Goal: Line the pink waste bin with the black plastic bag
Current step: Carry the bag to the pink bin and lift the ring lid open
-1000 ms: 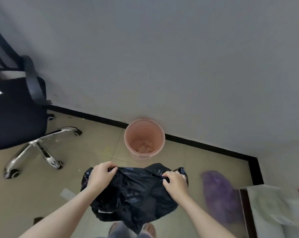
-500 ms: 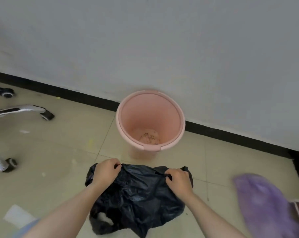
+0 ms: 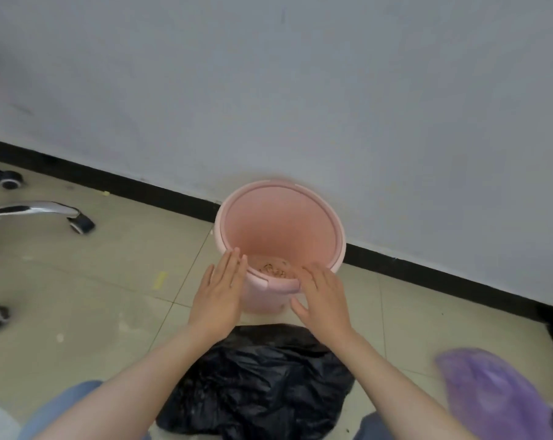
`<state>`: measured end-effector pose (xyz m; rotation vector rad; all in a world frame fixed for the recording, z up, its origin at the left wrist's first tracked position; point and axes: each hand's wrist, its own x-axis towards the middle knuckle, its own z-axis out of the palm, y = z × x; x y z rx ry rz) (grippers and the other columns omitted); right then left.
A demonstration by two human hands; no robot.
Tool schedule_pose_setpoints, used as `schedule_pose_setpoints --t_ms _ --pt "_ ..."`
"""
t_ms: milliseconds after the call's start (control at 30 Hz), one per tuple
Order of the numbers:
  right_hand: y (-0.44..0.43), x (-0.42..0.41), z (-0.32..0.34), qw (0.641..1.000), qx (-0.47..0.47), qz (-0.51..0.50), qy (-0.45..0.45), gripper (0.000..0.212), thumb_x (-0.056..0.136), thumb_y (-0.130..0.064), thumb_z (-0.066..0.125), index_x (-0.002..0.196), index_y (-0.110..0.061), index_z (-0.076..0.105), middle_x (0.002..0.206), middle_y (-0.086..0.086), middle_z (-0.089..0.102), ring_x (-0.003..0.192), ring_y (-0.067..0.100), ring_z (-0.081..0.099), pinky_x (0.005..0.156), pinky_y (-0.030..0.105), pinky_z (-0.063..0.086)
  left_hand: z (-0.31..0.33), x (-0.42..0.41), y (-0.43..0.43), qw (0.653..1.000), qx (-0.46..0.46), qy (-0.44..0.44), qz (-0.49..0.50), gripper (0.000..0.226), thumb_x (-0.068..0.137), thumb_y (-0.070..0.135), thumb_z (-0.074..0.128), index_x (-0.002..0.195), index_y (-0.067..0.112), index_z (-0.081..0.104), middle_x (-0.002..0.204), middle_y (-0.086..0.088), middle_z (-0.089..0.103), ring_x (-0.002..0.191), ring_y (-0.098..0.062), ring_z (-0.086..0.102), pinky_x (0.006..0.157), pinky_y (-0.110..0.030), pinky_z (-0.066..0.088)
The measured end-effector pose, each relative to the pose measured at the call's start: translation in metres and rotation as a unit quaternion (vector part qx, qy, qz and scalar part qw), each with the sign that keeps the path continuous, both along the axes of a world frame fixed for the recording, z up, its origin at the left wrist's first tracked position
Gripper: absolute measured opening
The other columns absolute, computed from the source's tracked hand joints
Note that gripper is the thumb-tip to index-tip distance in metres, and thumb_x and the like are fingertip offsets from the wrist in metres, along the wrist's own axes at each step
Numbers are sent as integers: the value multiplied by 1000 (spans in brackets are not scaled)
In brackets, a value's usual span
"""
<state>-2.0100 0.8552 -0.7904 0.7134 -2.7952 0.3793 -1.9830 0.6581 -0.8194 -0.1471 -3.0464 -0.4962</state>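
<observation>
The pink waste bin (image 3: 313,217) stands on the tiled floor against the grey wall, with some brownish crumbs at its bottom. My left hand (image 3: 219,290) is flat and open at the bin's near left rim. My right hand (image 3: 323,293) is open, fingers spread, at the near right rim. Neither hand holds anything. The black plastic bag (image 3: 262,385) lies crumpled on the floor between my forearms, just in front of the bin.
Chrome office-chair legs with castors (image 3: 78,222) reach in from the left. A purple bag or cloth (image 3: 494,398) lies at the lower right. A black skirting strip (image 3: 443,274) runs along the wall. My knees in blue jeans (image 3: 62,404) show at the bottom.
Both hands have let go of the black bag, which now lies on the floor, and have moved forward to the bin's near rim. The view has come closer to the bin.
</observation>
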Motion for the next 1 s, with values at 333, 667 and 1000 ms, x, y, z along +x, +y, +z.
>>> schedule_pose_setpoints --t_ms 333,667,1000 --pt "-7 -12 -14 983 32 1 -183 36 89 -27 53 126 -26 50 128 1 58 123 21 38 113 47 12 2 13 16 992 -30 -117 28 67 86 -3 22 136 -2 -23 151 -22 -22 140 -32 -19 116 -35 -3" --pt "-25 -20 58 966 -61 58 -243 17 86 -22 57 103 -19 62 101 2 68 102 26 55 93 39 27 -3 32 10 989 -22 -131 63 80 84 7 36 131 -6 -28 148 -26 -26 139 -35 -22 112 -34 -11" --pt "-46 -100 157 993 -119 2 -19 27 95 -18 42 120 -17 52 117 15 58 113 33 46 94 49 39 12 27 4 984 -43 -170 25 83 80 7 38 136 -4 -22 150 -25 -24 139 -35 -22 116 -37 -3"
